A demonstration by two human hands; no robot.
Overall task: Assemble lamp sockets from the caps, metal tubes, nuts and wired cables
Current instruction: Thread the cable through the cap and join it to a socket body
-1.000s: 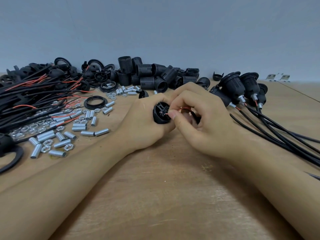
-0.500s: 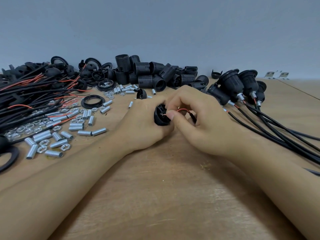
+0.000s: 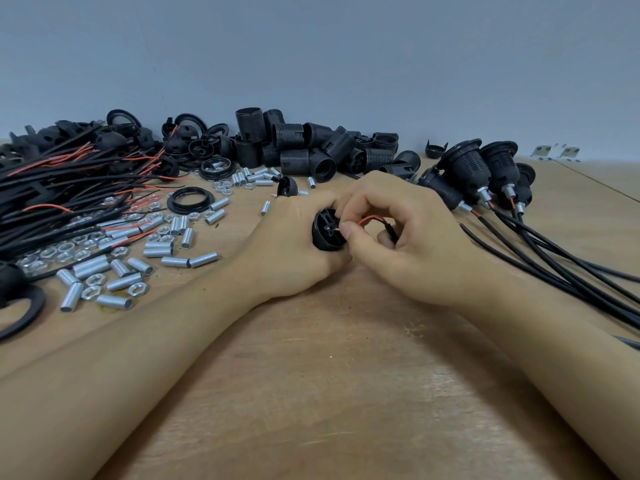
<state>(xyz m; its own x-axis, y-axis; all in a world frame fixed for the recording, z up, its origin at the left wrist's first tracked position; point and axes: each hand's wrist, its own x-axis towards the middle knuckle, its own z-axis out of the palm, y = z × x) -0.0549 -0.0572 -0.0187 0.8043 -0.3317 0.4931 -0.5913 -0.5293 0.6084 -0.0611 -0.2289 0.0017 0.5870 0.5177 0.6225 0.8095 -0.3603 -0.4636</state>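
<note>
On the left of the wooden table (image 3: 346, 393), short threaded silver metal tubes (image 3: 173, 261) were scattered. At centre, a round black plastic socket cap (image 3: 323, 230) was gripped in the curled left hand (image 3: 294, 251). A thin red wire (image 3: 372, 220) was pinched at the cap's face by the right hand (image 3: 408, 244).

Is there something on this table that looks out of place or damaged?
Nothing looks damaged. One black cap lies apart from the piles, tipped on its side just beyond the left hand, with a few metal tubes strayed near it. The finished sockets lie together on the right, beyond the right hand.
</note>
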